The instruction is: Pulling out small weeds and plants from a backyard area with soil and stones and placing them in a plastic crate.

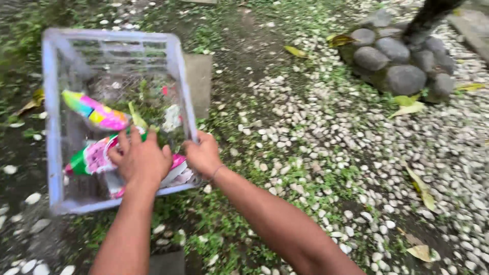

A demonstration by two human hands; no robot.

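The ground [316,132] is pebbles and weeds, so the pale crate [51,122] sits tilted on it; my right hand [204,153] clamps its near rim to steady it; my left hand [141,159] presses flat, fingers spread, holding nothing, on the pink and green wrappers [94,158] inside.

- The basket [51,127] stands on the ground at the left.
- Wrappers [97,112] lie in it.
- The left hand [140,160] is inside, on a wrapper.
- The right hand [204,153] is at its right rim.
- The stone pile [402,61] lies far right, behind.
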